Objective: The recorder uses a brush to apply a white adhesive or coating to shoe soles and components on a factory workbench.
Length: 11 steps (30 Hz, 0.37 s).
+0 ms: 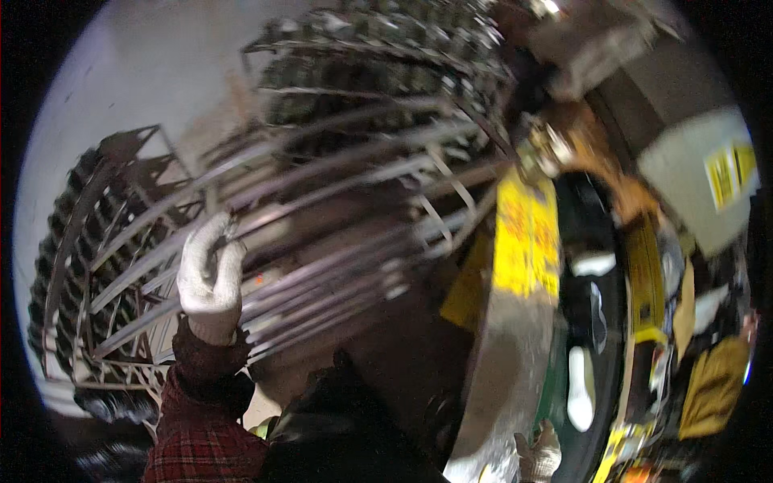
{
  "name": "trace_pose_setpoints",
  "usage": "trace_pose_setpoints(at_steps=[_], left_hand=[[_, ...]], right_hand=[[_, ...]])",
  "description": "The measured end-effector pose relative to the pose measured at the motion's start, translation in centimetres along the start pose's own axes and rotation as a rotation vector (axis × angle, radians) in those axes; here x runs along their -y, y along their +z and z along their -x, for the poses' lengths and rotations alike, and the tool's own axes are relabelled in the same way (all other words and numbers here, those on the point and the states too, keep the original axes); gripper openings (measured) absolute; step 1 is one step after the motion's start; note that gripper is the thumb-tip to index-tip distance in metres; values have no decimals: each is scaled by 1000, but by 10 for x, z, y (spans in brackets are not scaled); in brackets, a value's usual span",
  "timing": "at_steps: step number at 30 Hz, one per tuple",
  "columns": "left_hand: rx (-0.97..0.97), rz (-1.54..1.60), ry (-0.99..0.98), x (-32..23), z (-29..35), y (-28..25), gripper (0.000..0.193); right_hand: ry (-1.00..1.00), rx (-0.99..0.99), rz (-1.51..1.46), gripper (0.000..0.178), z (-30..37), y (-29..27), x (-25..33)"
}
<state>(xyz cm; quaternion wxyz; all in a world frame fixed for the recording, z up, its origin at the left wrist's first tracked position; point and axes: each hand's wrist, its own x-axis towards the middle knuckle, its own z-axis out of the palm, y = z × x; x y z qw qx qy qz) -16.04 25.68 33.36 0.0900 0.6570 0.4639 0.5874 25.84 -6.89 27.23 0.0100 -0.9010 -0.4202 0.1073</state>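
My left hand (211, 278) wears a white knit glove and reaches out over a set of long metal rails (338, 173). Its fingers curl over while the thumb stands apart from them, and I see nothing between them. Whether the fingertips touch a rail is unclear, because the rails are smeared by motion. Low at the right, my right hand (541, 457), also gloved, is cut by the lower edge of the view. Its thumb and a finger look spread, beside a grey metal ledge (511, 362) and a dark green surface (554, 386).
Dark ribbed pieces fill racks at the left (68, 241) and far side (362, 76). The ledge bears a yellow label (527, 233). Beyond lies a dark strip with a white sole-shaped patch (579, 390). A mustard-coloured cloth (715, 386) and a pale box (696, 177) are at the right.
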Motion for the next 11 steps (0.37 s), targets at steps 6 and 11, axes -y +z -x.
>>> trace_pose_setpoints(at_steps=[6,11], left_hand=[[814,-605,-445,36,-23,-100,42],[924,-608,-525,43,-26,-133,50]], right_hand=[[-491,-301,83,115,-197,-39,169],[-965,-363,275,114,-332,-53,338]])
